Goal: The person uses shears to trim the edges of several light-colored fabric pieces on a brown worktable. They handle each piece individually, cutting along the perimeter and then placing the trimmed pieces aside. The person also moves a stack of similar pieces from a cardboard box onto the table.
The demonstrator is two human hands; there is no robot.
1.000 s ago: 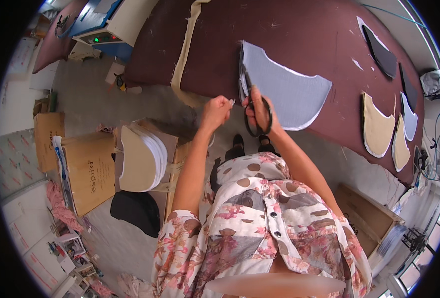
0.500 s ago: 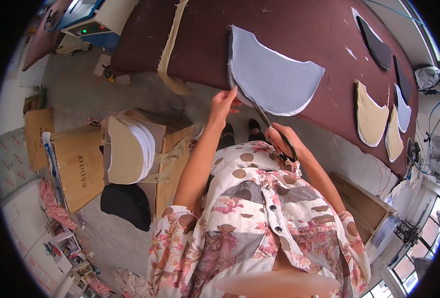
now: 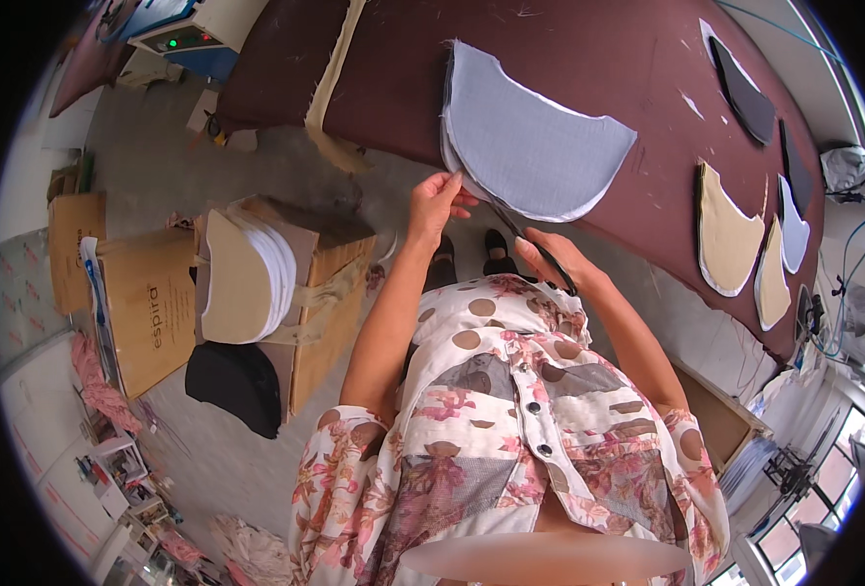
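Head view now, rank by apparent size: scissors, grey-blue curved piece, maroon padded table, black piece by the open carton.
1. Maroon padded table, cropped
2. Grey-blue curved piece
3. Black piece by the open carton
4. Scissors, partly covered by the right hand

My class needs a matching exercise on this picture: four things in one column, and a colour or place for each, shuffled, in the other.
Things
1. Scissors
2. Left hand
3. Frayed strip
4. Large cut piece

Colours and places
A. Beige, running over the edge of the table
B. Held in the right hand
C. Grey-blue, with white showing along its edge
D. At the large cut piece's lower left edge

Pairs: 1-B, 2-D, 3-A, 4-C
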